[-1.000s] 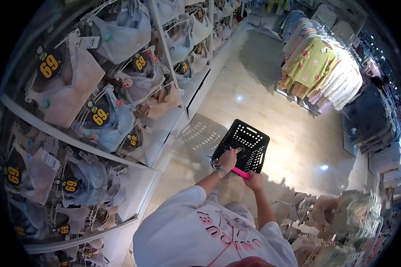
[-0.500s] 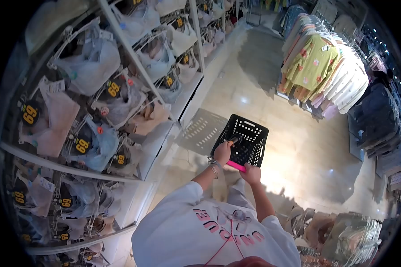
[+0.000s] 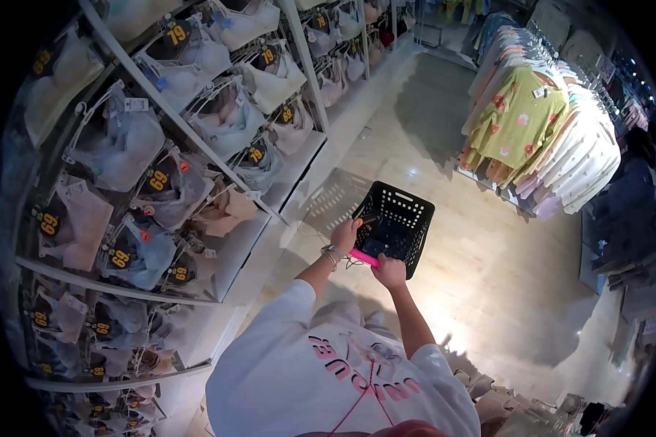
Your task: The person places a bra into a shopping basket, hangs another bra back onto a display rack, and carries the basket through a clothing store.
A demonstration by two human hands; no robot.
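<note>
A black perforated shopping basket (image 3: 420, 231) with a pink handle (image 3: 364, 258) hangs in front of my body, above the floor. My right hand (image 3: 391, 272) is closed round the right part of that handle. Over the near left side of the basket, my left hand (image 3: 345, 237) grips a small dark object (image 3: 370, 218); its kind cannot be made out. A bracelet and a band circle my left wrist. Dark shapes lie at the bottom of the basket, too dim to name.
Racks of bras (image 3: 116, 149) with round price tags line the left wall, above a white ledge (image 3: 251, 255). At the right stands a rail of pyjama tops (image 3: 521, 116), with dark garments (image 3: 623, 211) beyond it. More hanging garments (image 3: 517, 411) are close at the lower right.
My view has shifted forward along the aisle, so the left racks slide down and left. The basket sits slightly further left in view, with both hands keeping their grips.
</note>
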